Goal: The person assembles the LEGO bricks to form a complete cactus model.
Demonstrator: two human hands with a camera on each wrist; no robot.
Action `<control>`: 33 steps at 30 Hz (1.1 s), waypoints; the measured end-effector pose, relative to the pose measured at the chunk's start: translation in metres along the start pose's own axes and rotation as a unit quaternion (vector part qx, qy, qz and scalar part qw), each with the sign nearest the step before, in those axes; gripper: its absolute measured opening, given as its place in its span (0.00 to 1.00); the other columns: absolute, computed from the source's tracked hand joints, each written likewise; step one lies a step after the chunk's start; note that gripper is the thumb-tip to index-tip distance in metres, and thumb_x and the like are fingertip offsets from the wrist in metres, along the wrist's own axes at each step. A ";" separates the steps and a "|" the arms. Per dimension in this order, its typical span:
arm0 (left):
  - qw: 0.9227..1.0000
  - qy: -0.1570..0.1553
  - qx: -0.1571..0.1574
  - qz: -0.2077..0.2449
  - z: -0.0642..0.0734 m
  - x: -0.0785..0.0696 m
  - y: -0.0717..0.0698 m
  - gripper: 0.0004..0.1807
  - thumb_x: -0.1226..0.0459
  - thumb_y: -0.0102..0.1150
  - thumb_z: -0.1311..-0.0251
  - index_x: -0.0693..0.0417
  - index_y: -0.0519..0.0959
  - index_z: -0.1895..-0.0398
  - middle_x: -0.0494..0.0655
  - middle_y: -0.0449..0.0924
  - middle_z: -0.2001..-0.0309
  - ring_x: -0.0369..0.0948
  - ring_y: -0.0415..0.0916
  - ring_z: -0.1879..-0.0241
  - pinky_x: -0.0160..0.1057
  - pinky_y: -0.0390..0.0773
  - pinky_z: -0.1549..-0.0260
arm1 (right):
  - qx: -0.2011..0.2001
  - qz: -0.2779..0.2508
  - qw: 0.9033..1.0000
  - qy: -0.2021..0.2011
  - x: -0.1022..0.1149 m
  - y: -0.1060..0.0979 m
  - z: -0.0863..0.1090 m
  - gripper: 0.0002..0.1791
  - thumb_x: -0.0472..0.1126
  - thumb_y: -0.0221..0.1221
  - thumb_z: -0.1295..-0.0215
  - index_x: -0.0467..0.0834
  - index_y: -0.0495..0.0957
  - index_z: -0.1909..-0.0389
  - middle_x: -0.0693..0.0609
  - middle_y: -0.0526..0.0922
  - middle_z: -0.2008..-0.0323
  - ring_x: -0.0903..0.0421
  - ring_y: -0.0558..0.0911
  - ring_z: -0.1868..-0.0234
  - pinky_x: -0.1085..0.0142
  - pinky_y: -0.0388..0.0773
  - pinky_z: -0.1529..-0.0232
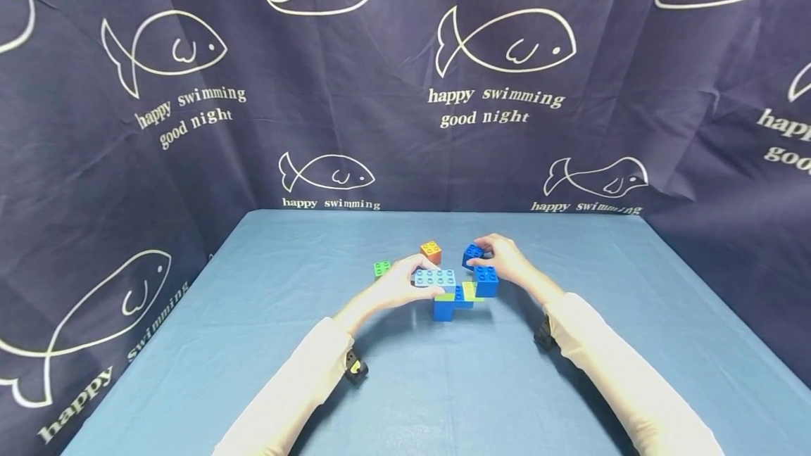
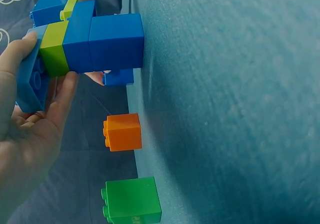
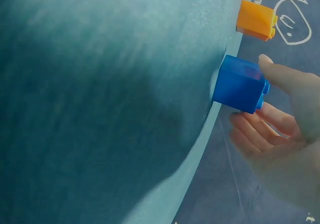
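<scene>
My left hand (image 1: 400,283) grips the light blue brick (image 1: 435,279) on top of a built stack of toy bricks, thumb on one side and fingers on the other. Under it the stack has a lime brick (image 2: 54,49) and blue bricks (image 2: 116,42). A blue square brick (image 1: 486,281) tops the stack's right end, over another lime piece (image 1: 469,291). Behind that end, my right hand (image 1: 503,259) pinches a separate blue brick (image 3: 240,84) standing on the table, its thumb and fingers at opposite sides. Whether the stack's base touches the table is hard to tell.
An orange brick (image 1: 431,252) stands on the table behind the stack. A green brick (image 1: 381,269) is partly hidden behind my left hand. The blue cloth-covered table (image 1: 418,385) ends at a dark curtain (image 1: 405,90) with fish drawings.
</scene>
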State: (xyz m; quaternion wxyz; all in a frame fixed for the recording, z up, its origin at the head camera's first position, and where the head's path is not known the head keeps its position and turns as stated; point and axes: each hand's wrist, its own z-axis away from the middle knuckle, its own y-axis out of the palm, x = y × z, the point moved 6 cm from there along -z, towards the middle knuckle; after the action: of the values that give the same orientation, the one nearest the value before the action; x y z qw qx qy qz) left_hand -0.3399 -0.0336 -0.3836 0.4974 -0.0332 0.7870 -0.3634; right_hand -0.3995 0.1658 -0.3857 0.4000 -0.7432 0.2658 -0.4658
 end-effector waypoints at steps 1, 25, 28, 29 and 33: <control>1.000 0.002 0.000 -0.002 0.000 0.000 0.000 0.19 0.56 0.69 0.50 0.52 0.76 0.57 0.45 0.80 0.58 0.37 0.75 0.59 0.34 0.76 0.57 | 0.005 0.002 1.000 0.002 0.000 0.000 0.000 0.26 0.42 0.66 0.44 0.28 0.74 0.50 0.33 0.79 0.55 0.40 0.79 0.55 0.49 0.75 0.51; 1.000 0.012 -0.014 -0.007 0.004 -0.002 0.002 0.20 0.57 0.69 0.50 0.53 0.76 0.56 0.46 0.79 0.58 0.38 0.74 0.59 0.36 0.74 0.55 | 0.032 -0.040 0.998 -0.022 -0.001 0.004 0.004 0.22 0.40 0.68 0.47 0.33 0.76 0.54 0.37 0.82 0.62 0.45 0.83 0.63 0.51 0.78 0.56; 1.000 0.018 -0.017 -0.007 0.004 -0.003 0.002 0.20 0.57 0.69 0.50 0.52 0.76 0.55 0.46 0.79 0.58 0.38 0.74 0.59 0.35 0.74 0.57 | 0.028 -0.034 0.999 -0.012 -0.003 0.003 0.003 0.22 0.40 0.67 0.47 0.33 0.77 0.53 0.37 0.83 0.61 0.44 0.83 0.62 0.51 0.78 0.55; 1.000 0.021 -0.018 -0.009 0.004 -0.003 0.002 0.20 0.57 0.69 0.50 0.52 0.76 0.55 0.46 0.79 0.58 0.38 0.74 0.60 0.35 0.74 0.57 | 0.025 -0.030 0.999 -0.007 -0.004 0.002 0.003 0.23 0.41 0.67 0.47 0.33 0.77 0.53 0.37 0.83 0.61 0.44 0.83 0.61 0.51 0.78 0.55; 1.000 0.019 -0.019 -0.016 0.004 -0.002 0.000 0.21 0.57 0.69 0.50 0.52 0.76 0.54 0.45 0.79 0.58 0.37 0.74 0.59 0.34 0.74 0.57 | 0.018 -0.025 1.000 0.000 -0.004 -0.004 0.004 0.22 0.41 0.67 0.46 0.34 0.77 0.53 0.38 0.83 0.61 0.44 0.83 0.60 0.51 0.78 0.55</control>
State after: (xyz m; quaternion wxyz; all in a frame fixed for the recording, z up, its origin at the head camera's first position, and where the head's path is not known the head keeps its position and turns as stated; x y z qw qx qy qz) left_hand -0.3356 -0.0347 -0.3831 0.4762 -0.0481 0.8023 -0.3566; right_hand -0.3978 0.1723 -0.3851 0.4018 -0.7420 0.2387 -0.4807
